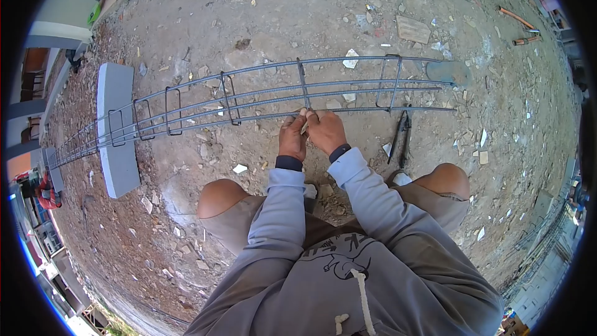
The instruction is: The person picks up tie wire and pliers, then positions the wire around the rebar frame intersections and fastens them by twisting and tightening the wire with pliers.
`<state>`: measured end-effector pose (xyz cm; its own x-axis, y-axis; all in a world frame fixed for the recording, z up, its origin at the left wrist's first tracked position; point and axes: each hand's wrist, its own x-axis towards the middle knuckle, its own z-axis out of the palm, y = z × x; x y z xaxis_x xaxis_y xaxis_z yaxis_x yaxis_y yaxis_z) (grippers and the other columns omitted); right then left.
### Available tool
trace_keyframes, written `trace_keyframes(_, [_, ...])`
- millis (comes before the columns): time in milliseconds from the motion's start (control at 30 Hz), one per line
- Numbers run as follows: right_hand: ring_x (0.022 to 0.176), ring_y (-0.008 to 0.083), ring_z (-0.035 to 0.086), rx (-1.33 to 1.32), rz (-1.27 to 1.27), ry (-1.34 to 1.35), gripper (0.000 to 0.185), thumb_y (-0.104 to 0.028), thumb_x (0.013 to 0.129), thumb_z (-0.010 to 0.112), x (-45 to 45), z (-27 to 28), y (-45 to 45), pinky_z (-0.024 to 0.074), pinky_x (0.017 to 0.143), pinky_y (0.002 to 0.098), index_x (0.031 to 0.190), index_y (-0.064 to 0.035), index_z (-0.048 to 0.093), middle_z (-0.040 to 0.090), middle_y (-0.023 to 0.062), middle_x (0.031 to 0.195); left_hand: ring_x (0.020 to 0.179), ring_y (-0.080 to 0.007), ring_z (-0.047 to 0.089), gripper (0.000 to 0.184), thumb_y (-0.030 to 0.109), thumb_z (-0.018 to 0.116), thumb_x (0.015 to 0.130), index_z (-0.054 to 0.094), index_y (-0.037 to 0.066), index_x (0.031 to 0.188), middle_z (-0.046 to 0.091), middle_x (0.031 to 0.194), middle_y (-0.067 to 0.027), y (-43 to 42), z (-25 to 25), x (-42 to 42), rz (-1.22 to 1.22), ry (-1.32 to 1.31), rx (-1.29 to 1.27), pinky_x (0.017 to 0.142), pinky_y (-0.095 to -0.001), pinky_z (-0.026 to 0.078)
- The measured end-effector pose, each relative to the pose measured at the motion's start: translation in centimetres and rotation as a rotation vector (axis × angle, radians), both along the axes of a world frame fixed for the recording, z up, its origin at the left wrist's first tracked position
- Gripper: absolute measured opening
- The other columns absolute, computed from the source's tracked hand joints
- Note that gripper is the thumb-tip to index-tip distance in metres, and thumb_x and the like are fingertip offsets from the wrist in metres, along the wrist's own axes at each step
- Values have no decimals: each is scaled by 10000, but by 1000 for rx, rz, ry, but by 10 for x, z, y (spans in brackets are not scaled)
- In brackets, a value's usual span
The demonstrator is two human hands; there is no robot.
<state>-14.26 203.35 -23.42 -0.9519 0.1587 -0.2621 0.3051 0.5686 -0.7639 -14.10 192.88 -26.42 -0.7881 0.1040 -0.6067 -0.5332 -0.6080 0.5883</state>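
A long rebar cage [261,119] stretches across the ground, its steel bars tied with several square stirrups. Where one stirrup [303,81] meets the bar closest to me, my left hand [292,139] and my right hand [326,132] are side by side. The fingertips of both are pinched together at that joint. Whatever is between them is too small and covered to make out. Just right of my hands lies a dark long-handled tool [401,137], perhaps pincers, its upper end near the cage's lower bar.
A grey block [118,168] supports the cage on the left, and a smaller block [52,171] stands farther along. Rubble and white tile shards litter the dirt. An orange-handled tool [519,20] lies at upper right. More rebar [547,230] is at the right edge.
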Motion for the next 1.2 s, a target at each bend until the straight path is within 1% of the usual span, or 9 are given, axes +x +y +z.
trace_keyframes(200, [488,223,607,-160,-123,-49,288,-214,886,496,5,-23,-3,476,465,355,777,23,617,613,134,607,848,-151,609,201,123,645,850,601,32,1024,651,949,-69,0,6,-6,-22,3,-5,697,-257,487])
trace_keyframes(333, [791,426,599,-166,-140,-159,271,-232,848,510,17,2,2,467,725,487,820,22,601,620,258,782,846,-155,609,173,102,666,832,612,33,982,648,951,-80,-1,-1,-7,-8,19,-43,733,-260,496])
trace_keyframes(533, [710,355,627,358,174,106,146,-131,755,581,39,35,-2,501,640,448,863,-33,575,630,187,760,843,-154,612,147,76,665,829,614,35,960,647,939,-76,4,-9,-9,49,27,-15,770,-263,503])
trace_keyframes(633, [688,340,633,366,298,261,168,-138,736,594,19,46,1,507,618,431,867,-35,571,629,161,762,833,-142,611,154,71,677,817,623,32,955,641,910,-58,1,-9,-11,23,32,38,761,-259,514])
trace_keyframes(733, [681,373,611,342,280,325,124,-107,784,559,-1,63,5,491,601,450,871,-18,553,619,188,763,848,-154,618,145,70,666,825,622,33,959,644,922,-67,-2,-7,-13,-2,39,67,765,-268,519])
trace_keyframes(933, [637,338,629,515,51,234,161,-162,808,563,-10,27,23,505,603,439,853,-13,602,619,170,683,870,-173,624,129,68,643,844,616,34,965,643,935,-75,1,-4,-11,26,-4,-28,782,-290,525])
trace_keyframes(1033, [559,236,614,-95,-152,-462,230,-219,865,530,3,24,25,489,526,369,793,-10,595,598,110,611,890,-171,612,143,68,645,842,609,39,977,637,951,-73,6,-5,-5,37,-9,-45,812,-304,514])
trace_keyframes(1133, [521,169,590,-650,-225,-628,274,-256,890,512,21,13,24,464,473,304,815,-9,604,591,85,602,920,-169,598,157,76,648,841,600,45,987,631,979,-76,1,-5,-4,43,-6,-62,841,-321,500])
trace_keyframes(1200, [547,279,598,-835,-273,-657,280,-260,870,535,28,5,30,492,571,364,795,-2,613,601,135,604,939,-167,590,162,85,648,844,592,48,991,627,996,-78,4,-5,-5,38,-3,-49,856,-337,491])
